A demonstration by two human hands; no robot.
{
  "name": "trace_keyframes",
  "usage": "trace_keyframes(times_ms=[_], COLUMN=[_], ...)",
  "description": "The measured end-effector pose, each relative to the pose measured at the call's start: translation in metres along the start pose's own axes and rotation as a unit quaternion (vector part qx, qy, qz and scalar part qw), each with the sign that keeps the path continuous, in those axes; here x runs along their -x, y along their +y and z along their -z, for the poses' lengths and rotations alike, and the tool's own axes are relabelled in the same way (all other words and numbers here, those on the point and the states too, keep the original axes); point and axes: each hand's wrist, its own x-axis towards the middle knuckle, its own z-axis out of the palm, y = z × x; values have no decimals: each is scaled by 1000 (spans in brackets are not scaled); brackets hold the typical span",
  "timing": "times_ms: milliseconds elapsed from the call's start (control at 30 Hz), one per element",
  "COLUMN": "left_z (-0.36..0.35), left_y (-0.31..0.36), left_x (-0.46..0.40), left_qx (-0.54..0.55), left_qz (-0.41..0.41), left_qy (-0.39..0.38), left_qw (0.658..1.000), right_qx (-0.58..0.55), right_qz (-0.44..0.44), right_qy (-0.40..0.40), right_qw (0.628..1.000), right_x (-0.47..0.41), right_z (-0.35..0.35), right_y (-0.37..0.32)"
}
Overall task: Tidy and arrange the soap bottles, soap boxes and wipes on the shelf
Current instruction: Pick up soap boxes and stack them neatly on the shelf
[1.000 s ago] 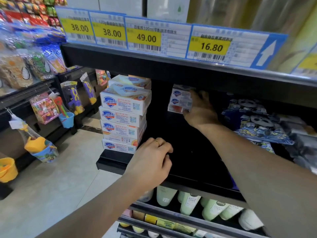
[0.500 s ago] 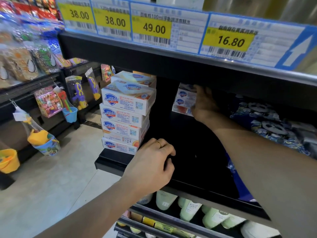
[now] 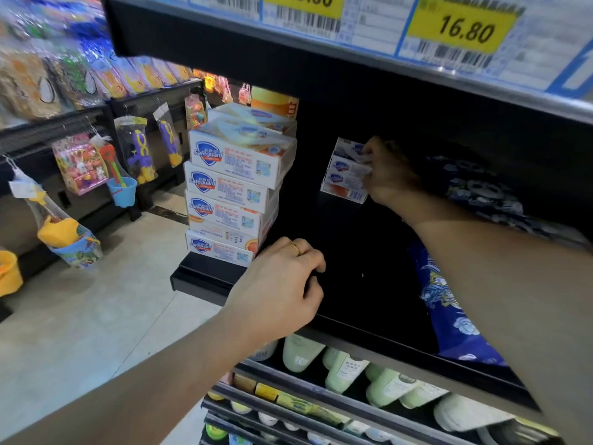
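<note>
A small stack of white soap boxes [image 3: 345,176] sits deep on the dark shelf [image 3: 349,252]. My right hand [image 3: 390,175] reaches in and grips that stack from its right side, fingers curled on the top boxes. A taller stack of white Safeguard soap boxes [image 3: 236,184] stands at the shelf's left end. My left hand [image 3: 282,290] rests on the shelf's front edge with curled fingers and a gold ring. Blue patterned wipes packs [image 3: 449,290] lie to the right, partly hidden by my right arm.
Pale green soap bottles [image 3: 346,370] lie on the shelf below. Price tags [image 3: 462,27] line the upper shelf edge just above. An orange box [image 3: 272,101] stands behind the tall stack. Toys in bags [image 3: 138,149] hang on the neighbouring rack left, over a tiled floor [image 3: 80,316].
The view has moved closer and lower. My right hand has shifted its fingers onto the top of the small soap stack. My left hand stays on the shelf edge.
</note>
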Motion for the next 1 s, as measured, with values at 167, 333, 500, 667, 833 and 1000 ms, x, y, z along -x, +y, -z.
trace_keyframes(times_ms=[167, 333, 500, 667, 833, 1000], left_z=[2, 0, 1, 1, 0, 1], left_y=[1, 3, 3, 1, 1, 1], left_x=[0, 1, 0, 0, -1, -1], left_qx=[-3, -7, -13, -11, -8, 35], left_qz=[0, 1, -1, 0, -2, 19], left_qy=[5, 14, 9, 10, 12, 17], left_qw=[1000, 1000, 1000, 1000, 1000, 999], right_qx=[28, 62, 60, 26, -62, -70], right_qz=[-26, -38, -54, -59, -31, -44], right_qy=[21, 7, 14, 23, 46, 52], right_qw=[999, 997, 997, 998, 997, 995], right_x=[2, 1, -10, -8, 21, 62], right_z=[-6, -7, -4, -12, -20, -22], right_y=[0, 1, 1, -1, -8, -19])
